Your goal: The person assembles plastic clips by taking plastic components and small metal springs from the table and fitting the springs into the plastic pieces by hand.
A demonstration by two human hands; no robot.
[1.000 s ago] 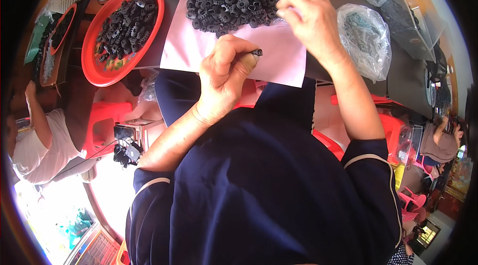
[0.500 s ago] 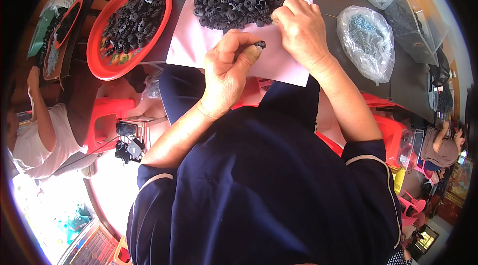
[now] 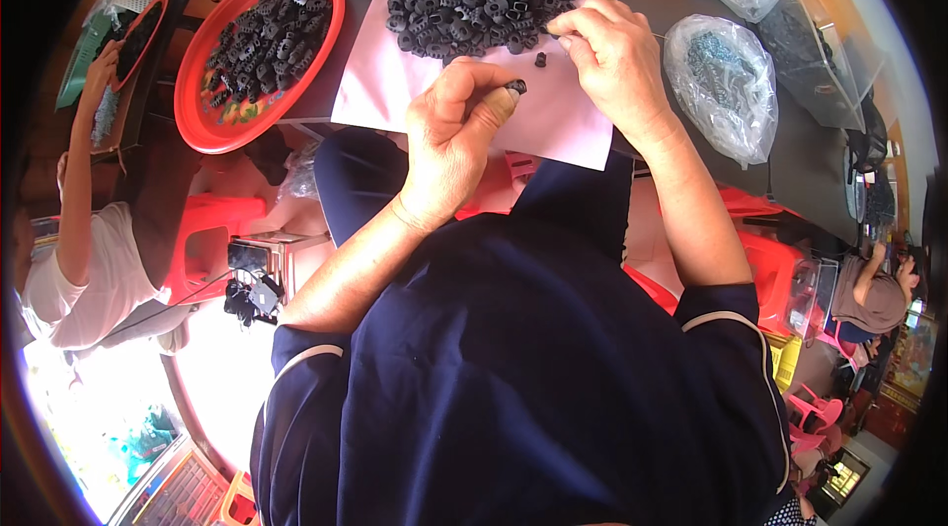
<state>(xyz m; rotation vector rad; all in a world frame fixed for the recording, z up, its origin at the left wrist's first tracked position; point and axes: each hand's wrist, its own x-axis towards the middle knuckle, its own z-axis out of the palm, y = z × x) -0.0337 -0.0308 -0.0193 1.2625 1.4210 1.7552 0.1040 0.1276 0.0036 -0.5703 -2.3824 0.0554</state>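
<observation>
Pinched between my left thumb and bent forefinger is a small black plastic part (image 3: 516, 87); my left hand (image 3: 456, 126) covers most of it. My right hand (image 3: 614, 62) is at the right edge of a heap of black plastic parts (image 3: 474, 2), many with round holes. Its thumb and forefinger are close together in a pinch, and anything between them is too small to make out. One loose black plug-shaped piece (image 3: 540, 60) stands just left of the right fingertips, apart from the heap. Under everything lies a pale pink cloth bag (image 3: 370, 81).
Left of the bag, a red tray (image 3: 188, 121) holds more black parts. On the right sits a clear plastic bag (image 3: 755, 121) of small bluish metal pieces like springs. A clear bin (image 3: 829, 81) stands beyond it. A co-worker's arm (image 3: 77, 170) reaches over trays at far left.
My right hand has drawn slightly right from the heap's edge, and the loose plug-shaped piece now shows on the pink bag. My left hand keeps its grip. The co-worker's arm has reached forward.
</observation>
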